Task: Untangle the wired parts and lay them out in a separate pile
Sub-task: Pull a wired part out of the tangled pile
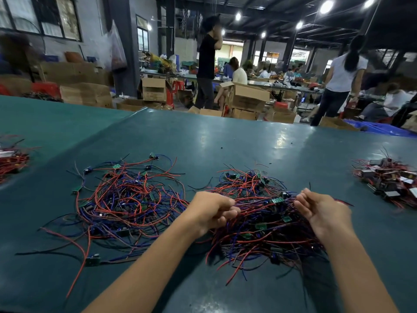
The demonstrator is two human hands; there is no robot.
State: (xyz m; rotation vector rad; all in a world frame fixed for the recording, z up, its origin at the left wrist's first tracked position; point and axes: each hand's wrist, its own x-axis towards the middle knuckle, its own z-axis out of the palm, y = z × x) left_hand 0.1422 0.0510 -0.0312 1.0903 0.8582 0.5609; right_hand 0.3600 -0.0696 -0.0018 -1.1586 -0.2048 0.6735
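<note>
So the tangled bunch (261,224) of red, blue and black wired parts sits on the table at about 5 o'clock from the middle of the view. The left hand (212,213) has its fingers curled tight around strands on the 9 o'clock side. The right hand (322,213) is on the 3 o'clock side, palm turned inward, fingers curled over wires. The looser pile (126,199) is spread out at 9 o'clock from the bunch, on the same green table (203,136). There's another heap (390,179) way out at 3 o'clock.
</note>
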